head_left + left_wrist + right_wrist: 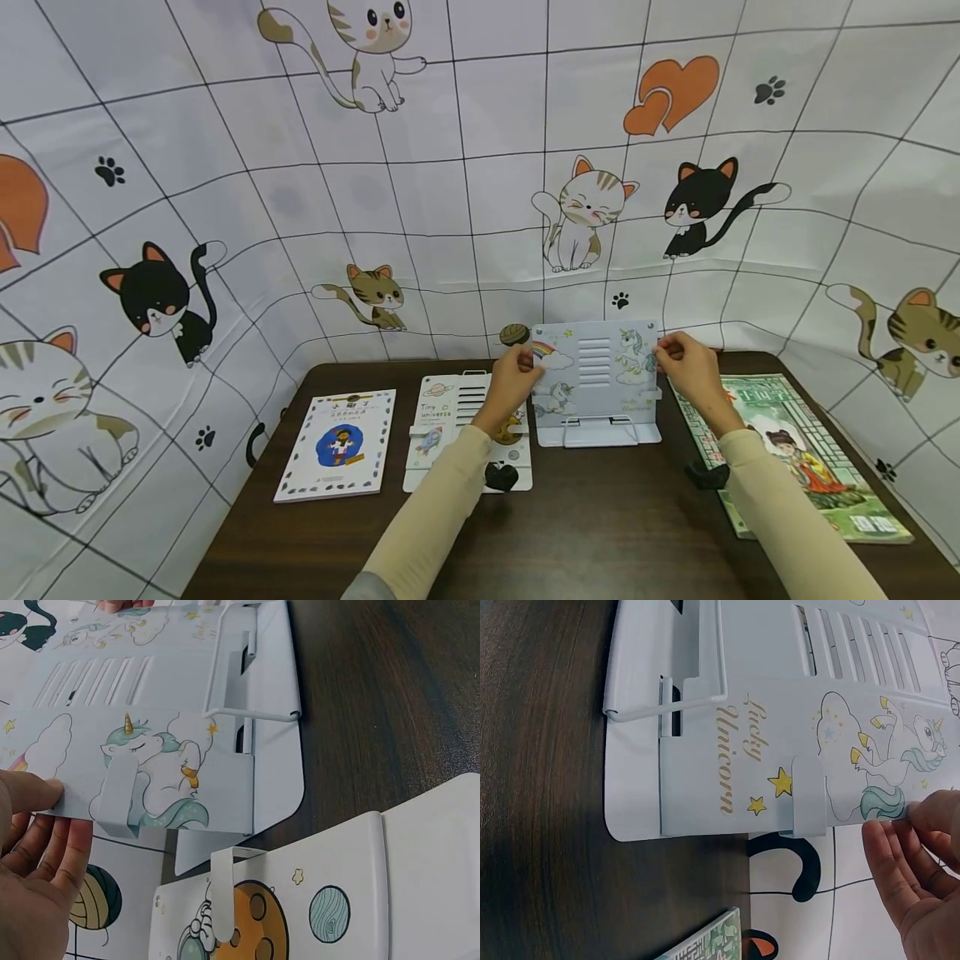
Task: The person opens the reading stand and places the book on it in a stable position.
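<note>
I see the unicorn book stand between left hand and right hand, each pinching one side edge; its width parallels the far edge of the tabletop.

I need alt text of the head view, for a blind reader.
A person's left hand and right hand pinch opposite edges of a raised unicorn bookstand on a dark table; a white book and second stand lie to its left, a green book to its right.
</note>
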Tool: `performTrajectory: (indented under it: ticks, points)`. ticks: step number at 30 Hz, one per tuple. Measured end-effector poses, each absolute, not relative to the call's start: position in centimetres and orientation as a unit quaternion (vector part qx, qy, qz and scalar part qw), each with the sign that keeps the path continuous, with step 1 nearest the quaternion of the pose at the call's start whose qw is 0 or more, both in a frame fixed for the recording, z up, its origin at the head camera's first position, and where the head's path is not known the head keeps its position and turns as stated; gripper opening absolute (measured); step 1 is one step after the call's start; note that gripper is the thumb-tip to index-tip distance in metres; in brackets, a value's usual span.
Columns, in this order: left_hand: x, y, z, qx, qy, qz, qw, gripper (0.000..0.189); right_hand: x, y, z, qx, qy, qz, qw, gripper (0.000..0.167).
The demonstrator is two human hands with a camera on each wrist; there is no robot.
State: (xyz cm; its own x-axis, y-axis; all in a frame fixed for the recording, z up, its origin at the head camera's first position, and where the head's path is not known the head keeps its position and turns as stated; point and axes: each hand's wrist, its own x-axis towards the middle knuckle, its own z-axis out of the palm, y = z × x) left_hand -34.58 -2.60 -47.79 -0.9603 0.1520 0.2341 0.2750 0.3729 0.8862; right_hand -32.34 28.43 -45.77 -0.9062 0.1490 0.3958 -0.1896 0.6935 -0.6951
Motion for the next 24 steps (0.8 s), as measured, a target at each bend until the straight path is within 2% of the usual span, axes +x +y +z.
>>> performTrajectory:
  ticks: [15, 24]
  points:
    - [-34.52, -2.57, -47.59, -0.137, -0.829, -0.539, 0.059, 0.021, -32.28, 28.52, -46.05, 0.003, -0.894, 0.390, 0.221, 0.019]
    - [-34.79, -2.96, -47.94, -0.147, -0.827, -0.541, 0.036, 0.032, -31.66, 28.22, -45.50, 0.003, -0.896, 0.391, 0.209, 0.021]
